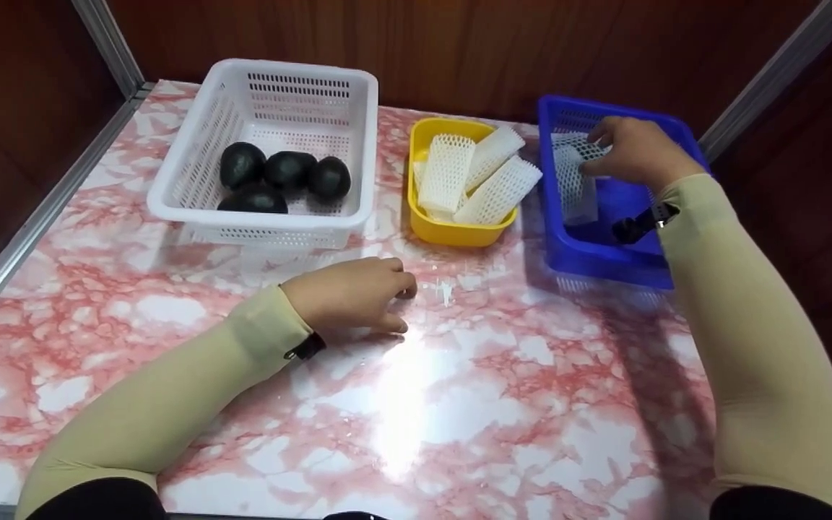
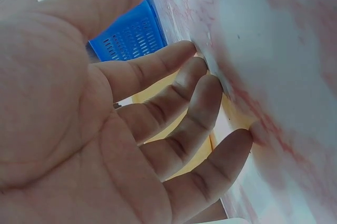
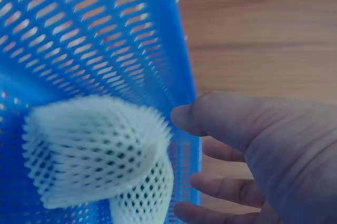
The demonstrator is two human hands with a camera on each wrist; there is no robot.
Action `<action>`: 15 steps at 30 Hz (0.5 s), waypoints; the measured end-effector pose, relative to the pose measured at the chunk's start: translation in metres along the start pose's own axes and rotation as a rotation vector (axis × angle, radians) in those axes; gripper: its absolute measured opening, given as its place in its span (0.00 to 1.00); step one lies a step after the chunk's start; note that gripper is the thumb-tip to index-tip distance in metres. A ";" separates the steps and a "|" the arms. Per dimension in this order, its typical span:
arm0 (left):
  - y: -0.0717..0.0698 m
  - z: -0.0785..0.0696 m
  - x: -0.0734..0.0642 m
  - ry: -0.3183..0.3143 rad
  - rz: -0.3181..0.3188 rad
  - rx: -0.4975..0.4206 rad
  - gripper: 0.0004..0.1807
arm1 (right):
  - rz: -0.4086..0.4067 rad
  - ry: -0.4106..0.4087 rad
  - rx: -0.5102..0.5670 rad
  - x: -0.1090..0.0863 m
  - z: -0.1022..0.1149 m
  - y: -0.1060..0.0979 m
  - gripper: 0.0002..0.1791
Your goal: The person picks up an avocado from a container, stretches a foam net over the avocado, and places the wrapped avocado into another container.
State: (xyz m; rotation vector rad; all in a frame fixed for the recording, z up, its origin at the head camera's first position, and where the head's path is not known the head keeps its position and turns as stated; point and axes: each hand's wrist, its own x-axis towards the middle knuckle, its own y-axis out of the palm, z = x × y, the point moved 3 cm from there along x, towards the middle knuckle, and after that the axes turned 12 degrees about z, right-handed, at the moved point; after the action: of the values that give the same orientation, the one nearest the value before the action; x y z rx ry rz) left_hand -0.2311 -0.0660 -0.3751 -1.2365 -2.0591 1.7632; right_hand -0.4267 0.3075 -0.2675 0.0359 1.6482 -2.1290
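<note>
Above the back of the blue basket (image 1: 604,266) is my right hand (image 1: 636,150), fingers spread and loosely bent. In the right wrist view, its thumb and fingers are apart with nothing between them. White foam net sleeves (image 3: 97,153) lie inside the basket beside that hand; something dark shows through the mesh of one. My left hand (image 1: 351,295) rests on the table in front of the white basket (image 1: 264,219), fingers loosely curved. Its fingertips touch the tabletop in the left wrist view, and the palm (image 2: 47,124) holds nothing. Several dark avocados (image 1: 289,170) sit in the white basket.
Between the two baskets stands a yellow container (image 1: 452,232) with several white foam net sleeves (image 1: 447,173), some sticking out past its rim. Wooden panels (image 1: 459,58) close off the back and sides of the red-and-white marbled table (image 1: 531,404).
</note>
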 end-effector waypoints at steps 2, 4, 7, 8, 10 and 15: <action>0.000 0.000 0.000 -0.003 0.000 -0.001 0.24 | -0.022 -0.021 -0.004 -0.002 0.006 -0.001 0.37; 0.000 0.001 0.001 -0.006 0.003 -0.003 0.24 | -0.052 -0.037 -0.009 -0.006 0.014 -0.002 0.34; 0.000 0.000 0.001 -0.002 0.013 -0.006 0.25 | -0.102 -0.049 -0.028 -0.012 0.028 0.000 0.31; 0.000 0.000 0.001 -0.001 0.016 -0.007 0.25 | -0.126 -0.056 -0.033 -0.015 0.034 0.002 0.30; 0.000 -0.001 0.001 0.000 0.021 -0.009 0.25 | -0.175 -0.079 -0.045 -0.022 0.047 0.006 0.28; 0.000 -0.001 -0.001 0.001 0.019 -0.008 0.25 | -0.313 -0.191 -0.040 -0.043 0.091 0.022 0.21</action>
State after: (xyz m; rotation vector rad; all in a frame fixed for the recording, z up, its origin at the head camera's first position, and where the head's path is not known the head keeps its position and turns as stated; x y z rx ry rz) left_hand -0.2303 -0.0660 -0.3746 -1.2625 -2.0625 1.7642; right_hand -0.3577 0.2333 -0.2487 -0.4516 1.6690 -2.2388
